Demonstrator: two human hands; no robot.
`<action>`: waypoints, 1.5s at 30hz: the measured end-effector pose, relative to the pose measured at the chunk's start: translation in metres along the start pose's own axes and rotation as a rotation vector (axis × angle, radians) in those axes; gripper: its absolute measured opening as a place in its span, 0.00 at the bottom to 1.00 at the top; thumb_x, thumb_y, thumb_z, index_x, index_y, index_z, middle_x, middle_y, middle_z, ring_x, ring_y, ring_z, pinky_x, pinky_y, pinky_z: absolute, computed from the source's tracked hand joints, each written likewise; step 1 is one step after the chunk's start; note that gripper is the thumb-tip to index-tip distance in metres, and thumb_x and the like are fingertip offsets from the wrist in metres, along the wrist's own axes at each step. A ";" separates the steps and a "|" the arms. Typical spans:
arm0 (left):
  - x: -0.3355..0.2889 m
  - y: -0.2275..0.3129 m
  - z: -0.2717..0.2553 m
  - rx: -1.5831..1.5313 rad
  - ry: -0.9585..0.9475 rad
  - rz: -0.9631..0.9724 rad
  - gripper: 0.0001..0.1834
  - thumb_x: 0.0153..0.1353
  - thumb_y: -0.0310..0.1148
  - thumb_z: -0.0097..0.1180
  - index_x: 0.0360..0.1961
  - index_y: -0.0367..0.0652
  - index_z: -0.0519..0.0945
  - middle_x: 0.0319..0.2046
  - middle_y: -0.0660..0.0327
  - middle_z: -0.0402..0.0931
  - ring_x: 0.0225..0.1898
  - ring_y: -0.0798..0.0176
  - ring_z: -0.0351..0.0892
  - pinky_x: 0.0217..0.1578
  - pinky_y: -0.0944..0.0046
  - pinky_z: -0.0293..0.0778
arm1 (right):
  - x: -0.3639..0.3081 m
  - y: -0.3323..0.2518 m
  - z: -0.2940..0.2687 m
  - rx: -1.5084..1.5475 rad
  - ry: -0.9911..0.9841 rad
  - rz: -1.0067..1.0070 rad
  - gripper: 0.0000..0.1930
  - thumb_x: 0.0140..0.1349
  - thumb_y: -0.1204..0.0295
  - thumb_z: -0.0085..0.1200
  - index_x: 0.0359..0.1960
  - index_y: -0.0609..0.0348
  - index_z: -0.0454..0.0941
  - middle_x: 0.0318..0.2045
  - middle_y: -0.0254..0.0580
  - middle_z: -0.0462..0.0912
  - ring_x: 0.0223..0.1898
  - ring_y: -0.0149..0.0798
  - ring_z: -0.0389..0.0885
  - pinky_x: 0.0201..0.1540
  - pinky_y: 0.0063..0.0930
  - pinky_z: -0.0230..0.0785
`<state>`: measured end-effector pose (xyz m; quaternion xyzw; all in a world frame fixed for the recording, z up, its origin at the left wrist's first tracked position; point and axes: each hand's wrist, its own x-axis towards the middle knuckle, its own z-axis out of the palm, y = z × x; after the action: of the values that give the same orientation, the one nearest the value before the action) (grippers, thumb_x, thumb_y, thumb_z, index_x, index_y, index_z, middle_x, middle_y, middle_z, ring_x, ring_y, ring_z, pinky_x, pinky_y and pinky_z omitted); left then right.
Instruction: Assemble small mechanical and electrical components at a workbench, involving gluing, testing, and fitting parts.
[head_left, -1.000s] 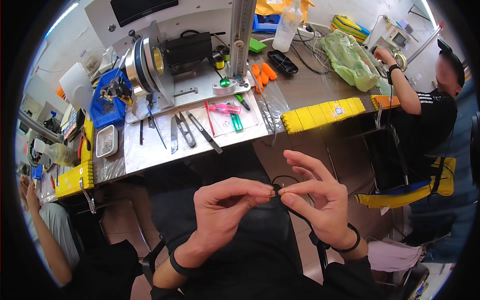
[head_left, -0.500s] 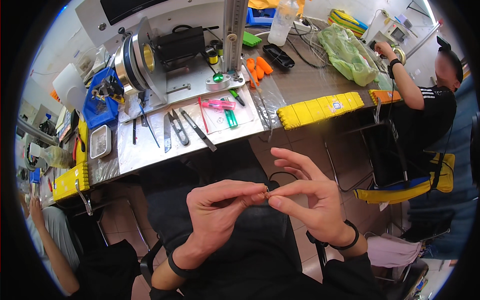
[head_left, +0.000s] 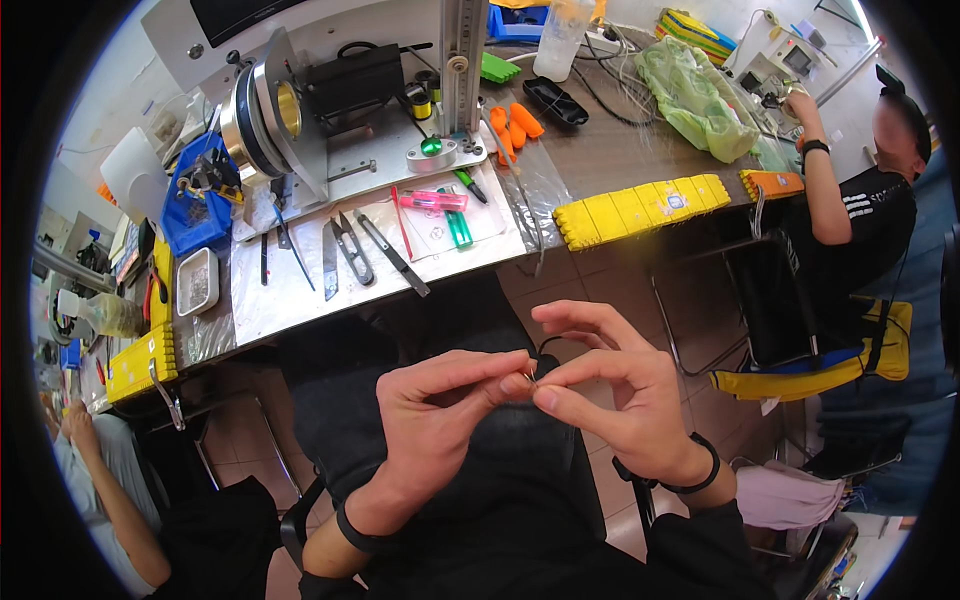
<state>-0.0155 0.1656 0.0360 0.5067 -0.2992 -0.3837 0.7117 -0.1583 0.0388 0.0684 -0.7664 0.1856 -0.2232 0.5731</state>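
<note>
Above my lap, in front of the workbench, my two hands meet fingertip to fingertip. My left hand (head_left: 437,400) is closed in a pinch, thumb against index finger. From the right, my right hand (head_left: 618,385) pinches at the same spot, its other fingers raised and spread. Between the fingertips shows a tiny thin piece (head_left: 531,377) with a metallic glint, too small to name. On the bench beyond lie thread snips (head_left: 352,252), a blade (head_left: 331,262), tweezers (head_left: 393,255), a pink lighter (head_left: 434,201) and a green lighter (head_left: 459,230).
A machine with a round metal wheel (head_left: 262,115) stands on the bench. Left of it are a blue bin (head_left: 200,215) and a white dish (head_left: 198,282). Yellow padding (head_left: 645,210) lines the bench edge. A person (head_left: 860,190) sits at the right, another (head_left: 110,490) at the left.
Both hands stay pinched together, with only slight finger shifts. The view has moved a little. The person at the right has raised the forearm slightly.
</note>
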 end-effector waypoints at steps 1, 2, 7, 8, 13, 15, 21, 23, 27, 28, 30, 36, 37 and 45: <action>0.001 0.001 -0.001 -0.074 -0.017 -0.049 0.11 0.60 0.19 0.61 0.44 0.35 0.85 0.39 0.53 0.83 0.37 0.65 0.84 0.40 0.70 0.81 | 0.000 0.000 0.000 0.050 -0.016 0.014 0.05 0.55 0.72 0.66 0.34 0.55 0.87 0.57 0.43 0.74 0.57 0.40 0.74 0.61 0.34 0.63; 0.002 0.000 -0.002 -0.151 -0.038 -0.101 0.11 0.61 0.20 0.60 0.45 0.35 0.84 0.42 0.52 0.82 0.37 0.64 0.84 0.40 0.69 0.81 | -0.001 0.000 -0.001 0.098 -0.029 0.031 0.05 0.55 0.72 0.66 0.33 0.55 0.87 0.57 0.43 0.74 0.57 0.40 0.73 0.61 0.34 0.63; 0.008 -0.007 -0.011 -0.207 -0.159 -0.084 0.11 0.62 0.24 0.60 0.46 0.35 0.84 0.47 0.50 0.80 0.39 0.63 0.84 0.40 0.67 0.81 | -0.004 0.000 0.001 0.164 -0.052 0.054 0.05 0.55 0.72 0.65 0.33 0.55 0.87 0.57 0.42 0.74 0.57 0.40 0.73 0.62 0.35 0.63; 0.009 -0.008 -0.012 -0.233 -0.199 -0.099 0.12 0.62 0.24 0.60 0.46 0.34 0.84 0.48 0.49 0.79 0.39 0.62 0.83 0.40 0.67 0.81 | -0.005 0.001 0.001 0.164 -0.049 0.047 0.05 0.55 0.72 0.66 0.33 0.55 0.87 0.57 0.42 0.74 0.57 0.40 0.74 0.61 0.34 0.63; 0.011 -0.012 -0.014 -0.325 -0.264 -0.128 0.12 0.61 0.25 0.61 0.45 0.34 0.84 0.46 0.51 0.80 0.40 0.63 0.82 0.42 0.66 0.80 | -0.005 -0.002 0.001 0.167 -0.047 0.044 0.05 0.55 0.72 0.66 0.34 0.55 0.87 0.57 0.43 0.74 0.57 0.40 0.74 0.61 0.34 0.64; 0.010 -0.012 -0.014 -0.321 -0.272 -0.124 0.11 0.61 0.25 0.61 0.45 0.34 0.84 0.45 0.52 0.80 0.40 0.64 0.82 0.42 0.67 0.80 | -0.005 -0.001 0.001 0.170 -0.051 0.037 0.05 0.55 0.72 0.66 0.34 0.55 0.87 0.56 0.43 0.74 0.57 0.40 0.74 0.61 0.34 0.64; 0.012 -0.011 -0.009 -0.316 -0.299 -0.134 0.09 0.62 0.26 0.60 0.43 0.34 0.83 0.43 0.55 0.80 0.42 0.65 0.80 0.45 0.67 0.78 | -0.006 0.002 0.002 0.178 -0.035 0.048 0.05 0.55 0.72 0.66 0.34 0.55 0.87 0.56 0.43 0.75 0.56 0.40 0.75 0.60 0.34 0.65; 0.012 -0.012 -0.008 -0.324 -0.290 -0.127 0.08 0.63 0.26 0.60 0.42 0.34 0.82 0.42 0.55 0.80 0.43 0.65 0.79 0.46 0.66 0.76 | -0.006 0.003 0.003 0.175 -0.032 0.050 0.05 0.55 0.72 0.66 0.34 0.55 0.87 0.55 0.43 0.76 0.55 0.39 0.75 0.59 0.33 0.66; 0.013 -0.012 -0.009 -0.360 -0.295 -0.155 0.08 0.63 0.28 0.60 0.40 0.34 0.82 0.41 0.55 0.80 0.42 0.65 0.78 0.45 0.65 0.75 | -0.007 0.002 0.002 0.161 -0.030 0.062 0.06 0.56 0.71 0.67 0.35 0.54 0.88 0.55 0.42 0.77 0.54 0.39 0.76 0.58 0.32 0.67; 0.013 -0.012 -0.008 -0.427 -0.307 -0.191 0.08 0.63 0.28 0.60 0.40 0.34 0.82 0.40 0.55 0.80 0.41 0.65 0.78 0.45 0.65 0.75 | -0.008 0.001 0.002 0.145 -0.029 0.069 0.07 0.56 0.70 0.67 0.35 0.53 0.88 0.55 0.41 0.78 0.54 0.38 0.76 0.57 0.32 0.67; 0.013 -0.014 -0.009 -0.492 -0.317 -0.227 0.08 0.63 0.29 0.60 0.40 0.34 0.82 0.39 0.55 0.80 0.41 0.64 0.78 0.44 0.64 0.75 | -0.009 0.002 0.002 0.132 -0.028 0.077 0.07 0.56 0.69 0.67 0.36 0.52 0.89 0.54 0.40 0.78 0.53 0.37 0.76 0.56 0.31 0.68; 0.013 -0.016 -0.011 -0.594 -0.337 -0.301 0.08 0.63 0.29 0.60 0.40 0.35 0.82 0.38 0.55 0.80 0.41 0.64 0.78 0.44 0.64 0.74 | -0.010 0.002 0.002 0.146 -0.059 0.089 0.07 0.56 0.67 0.67 0.36 0.51 0.89 0.54 0.38 0.79 0.53 0.36 0.76 0.56 0.31 0.68; 0.013 -0.016 -0.011 -0.593 -0.339 -0.303 0.08 0.63 0.29 0.61 0.40 0.35 0.82 0.39 0.55 0.80 0.41 0.64 0.78 0.44 0.64 0.75 | -0.010 0.001 0.003 0.163 -0.057 0.099 0.07 0.56 0.67 0.67 0.36 0.52 0.89 0.54 0.38 0.79 0.53 0.36 0.76 0.56 0.31 0.67; 0.012 -0.019 -0.012 -0.573 -0.366 -0.271 0.08 0.61 0.27 0.62 0.40 0.35 0.83 0.39 0.54 0.81 0.41 0.62 0.80 0.44 0.64 0.77 | -0.011 0.000 0.004 0.221 -0.062 0.122 0.06 0.57 0.70 0.66 0.35 0.53 0.88 0.54 0.40 0.79 0.53 0.36 0.76 0.57 0.31 0.67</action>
<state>-0.0035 0.1574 0.0150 0.2449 -0.2318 -0.6272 0.7021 -0.1650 0.0484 0.0664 -0.6926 0.1883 -0.1830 0.6719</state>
